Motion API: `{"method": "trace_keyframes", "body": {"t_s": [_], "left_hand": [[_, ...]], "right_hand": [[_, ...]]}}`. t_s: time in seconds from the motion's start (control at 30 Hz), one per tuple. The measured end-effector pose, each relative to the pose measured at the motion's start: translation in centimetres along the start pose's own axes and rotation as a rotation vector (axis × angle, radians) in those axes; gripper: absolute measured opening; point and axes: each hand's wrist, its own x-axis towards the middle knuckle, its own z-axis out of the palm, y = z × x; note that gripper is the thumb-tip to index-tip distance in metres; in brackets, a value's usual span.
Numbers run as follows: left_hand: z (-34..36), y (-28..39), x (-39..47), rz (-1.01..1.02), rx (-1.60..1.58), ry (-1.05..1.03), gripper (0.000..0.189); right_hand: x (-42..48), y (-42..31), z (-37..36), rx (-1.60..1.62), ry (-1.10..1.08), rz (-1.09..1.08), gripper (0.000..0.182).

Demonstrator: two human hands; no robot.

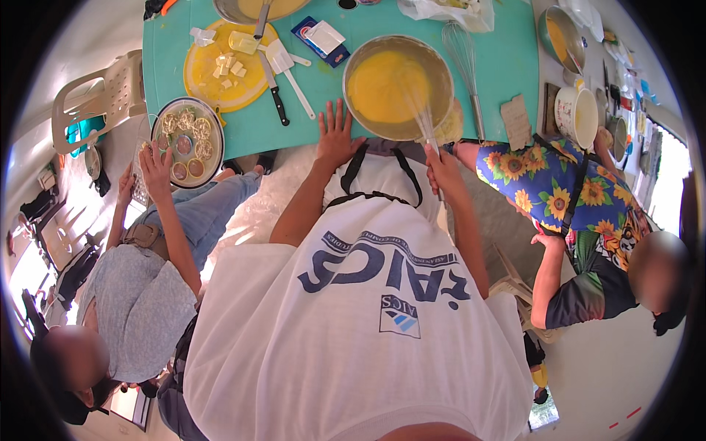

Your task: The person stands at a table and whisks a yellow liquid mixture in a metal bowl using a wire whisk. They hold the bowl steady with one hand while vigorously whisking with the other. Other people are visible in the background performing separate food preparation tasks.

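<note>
My right hand grips the handle of a wire whisk. The whisk's wires reach into a metal mixing bowl and look blurred in the yellow batter-like mixture. My left hand lies palm down on the front edge of the green table, fingers spread, just left of the bowl. A black-handled knife and a white spatula lie further left. They rest near a yellow round board that carries cut pale cubes.
A person at left handles food over an enamel plate. Another person stands at right near a white enamel pot. A second whisk, a torn cardboard piece and an opened packet lie on the table.
</note>
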Motion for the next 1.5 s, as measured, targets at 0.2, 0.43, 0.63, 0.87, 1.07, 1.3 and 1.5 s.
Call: {"method": "trace_keyframes", "body": {"t_s": [0.2,0.43,0.63,0.87,1.07,1.3,1.5], "left_hand": [[-1.0,0.3,-0.1,-0.022,-0.022,-0.024,0.091],[-0.8,0.6,-0.2,-0.027,0.024,-0.056,0.092],[-1.6,0.5,-0.2,-0.05,-0.045,-0.088,0.093],[-0.7,0.1,-0.3,-0.036,-0.015,-0.062,0.093],[-0.7,0.1,-0.3,-0.031,-0.011,-0.088,0.093],[-0.1,-0.1,-0.5,-0.002,0.001,-0.017,0.092],[-0.2,-0.1,-0.7,-0.013,-0.006,-0.032,0.092]], "right_hand": [[-1.2,0.3,-0.5,-0.041,-0.16,0.072,0.049],[-0.4,0.9,-0.8,-0.055,-0.098,0.069,0.047],[0.6,0.8,-1.3,0.0,-0.083,0.039,0.047],[-1.1,-0.4,-1.1,-0.044,-0.252,0.103,0.048],[0.4,1.5,0.6,0.092,-0.065,0.068,0.046],[-0.2,1.3,0.9,0.235,-0.045,0.0,0.047],[-1.2,-0.3,-0.3,0.047,-0.273,0.127,0.046]]}}
